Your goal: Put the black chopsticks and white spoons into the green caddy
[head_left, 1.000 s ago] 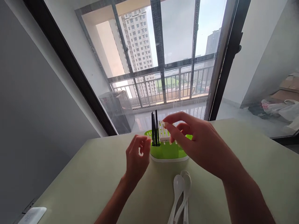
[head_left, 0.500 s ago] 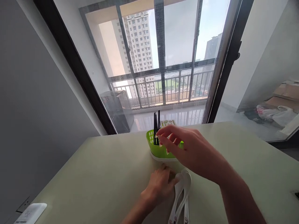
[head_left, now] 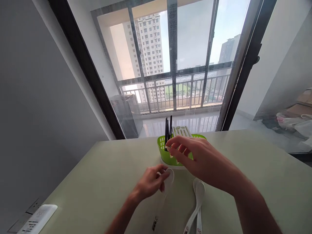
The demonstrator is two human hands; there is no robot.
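A green cutlery holder (head_left: pixel 162 150) on a white base stands at the table's far middle, with several black chopsticks (head_left: pixel 168 130) upright in its left end. My left hand (head_left: pixel 150 182) is closed on a white spoon (head_left: pixel 169 177), lifted just off the table in front of the holder. My right hand (head_left: pixel 195 157) hovers in front of the holder's middle, fingers loosely curled and apart, with nothing in them. Two more white spoons (head_left: pixel 198 201) lie side by side on the table under my right forearm.
The pale green table (head_left: pixel 97 182) runs to a large window with a balcony railing behind it. A white power strip (head_left: pixel 36 219) lies at the near left edge. Bags and boxes (head_left: pixel 292 120) sit on the floor at the right.
My left hand dropped from beside the holder to the spoons, closed on one and lifted it to the left. My right hand moved lower and nearer the holder.
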